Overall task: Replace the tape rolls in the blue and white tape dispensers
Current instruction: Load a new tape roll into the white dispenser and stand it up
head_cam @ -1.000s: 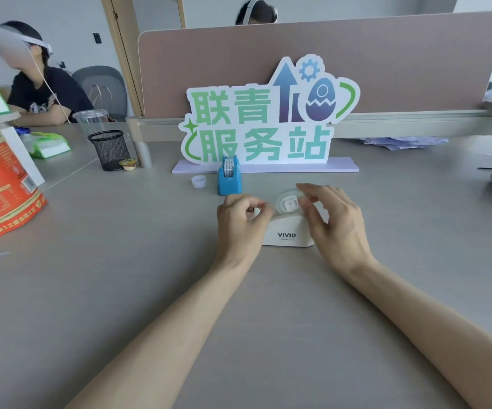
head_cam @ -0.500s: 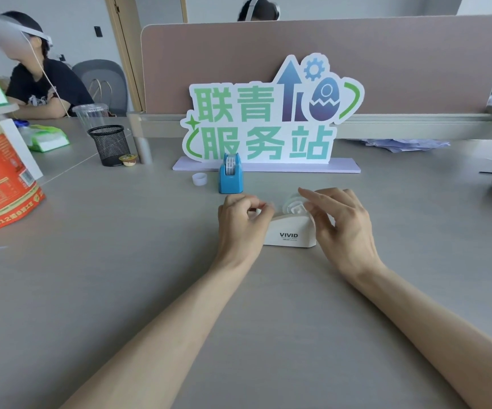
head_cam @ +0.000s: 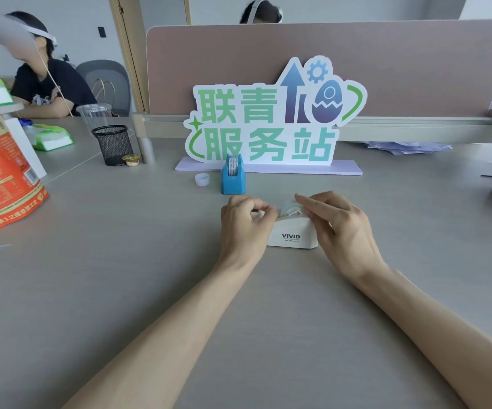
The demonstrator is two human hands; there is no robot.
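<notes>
A white tape dispenser (head_cam: 293, 235) marked VIVID sits on the grey desk between my hands. A clear tape roll (head_cam: 290, 208) rests in its top. My left hand (head_cam: 246, 224) is curled at the dispenser's left end, thumb and forefinger pinched together there; what they pinch is too small to tell. My right hand (head_cam: 337, 222) lies against the right side, fingers stretched over the roll and touching it. Behind them stands a blue tape dispenser (head_cam: 233, 180) with a printed roll in it, untouched.
A small white cap (head_cam: 202, 179) lies left of the blue dispenser. A cut-out sign (head_cam: 271, 119) on a lilac base stands behind. A black mesh pen cup (head_cam: 113, 144), an orange bag (head_cam: 0, 172) and a seated person (head_cam: 41, 81) are at the left.
The clear roll has sunk lower into the white dispenser. My right fingers have come down over it. My left hand has stayed pinched at the left end.
</notes>
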